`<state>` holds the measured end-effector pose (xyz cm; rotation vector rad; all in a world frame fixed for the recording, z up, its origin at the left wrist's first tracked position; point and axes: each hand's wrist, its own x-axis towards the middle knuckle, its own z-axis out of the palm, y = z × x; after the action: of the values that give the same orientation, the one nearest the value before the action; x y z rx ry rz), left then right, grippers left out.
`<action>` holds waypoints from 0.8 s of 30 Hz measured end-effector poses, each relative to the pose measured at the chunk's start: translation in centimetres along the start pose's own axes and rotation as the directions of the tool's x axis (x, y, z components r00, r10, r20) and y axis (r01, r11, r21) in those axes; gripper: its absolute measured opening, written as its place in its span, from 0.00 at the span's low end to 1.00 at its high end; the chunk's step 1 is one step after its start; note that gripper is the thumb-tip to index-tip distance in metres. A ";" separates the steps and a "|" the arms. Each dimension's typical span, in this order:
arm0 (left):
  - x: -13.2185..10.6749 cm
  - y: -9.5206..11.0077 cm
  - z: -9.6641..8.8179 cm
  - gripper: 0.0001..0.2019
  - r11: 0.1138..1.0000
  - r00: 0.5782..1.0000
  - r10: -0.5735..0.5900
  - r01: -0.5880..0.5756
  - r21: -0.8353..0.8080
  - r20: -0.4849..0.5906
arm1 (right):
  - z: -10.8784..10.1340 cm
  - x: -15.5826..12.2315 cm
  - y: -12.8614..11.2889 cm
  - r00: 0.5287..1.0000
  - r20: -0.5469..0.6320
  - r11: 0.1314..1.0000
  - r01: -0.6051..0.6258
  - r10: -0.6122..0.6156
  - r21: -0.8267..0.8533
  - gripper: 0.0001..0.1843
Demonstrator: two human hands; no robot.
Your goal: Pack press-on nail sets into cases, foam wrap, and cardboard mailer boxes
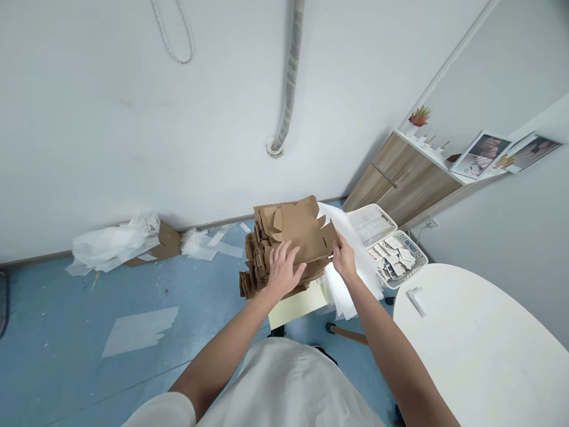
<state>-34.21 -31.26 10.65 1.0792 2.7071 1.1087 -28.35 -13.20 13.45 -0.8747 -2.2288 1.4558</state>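
A stack of folded brown cardboard boxes (255,252) stands in front of me, its left side uneven with flaps sticking out. On top lies a flat cardboard box (302,228) with cut tabs and a slot near its right end. My left hand (283,270) rests near its front left part, fingers spread and thumb apart. At the right end, my right hand (344,258) is closed on the same box's edge, its fingertips partly hidden. Under and beside the stack lie white sheets (349,276) and a pale yellow sheet (296,306).
Two white plastic baskets (422,260) sit to the right, one holding cut paper pieces. A round white table (484,338) is at the near right, a wooden cabinet (413,172) behind. Crumpled white wrapping (115,240) and a carton (169,240) lie on the floor left.
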 end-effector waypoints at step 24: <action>1.4 13.6 9.5 0.14 0.950 0.963 0.128 -0.050 -0.308 0.239 | -19.9 -15.2 9.8 0.689 -0.718 0.991 0.009 -0.101 -0.131 0.19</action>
<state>-24.67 -17.68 12.40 1.2063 2.2257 1.2438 -2.36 -6.46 13.64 -1.1562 -1.7026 0.7325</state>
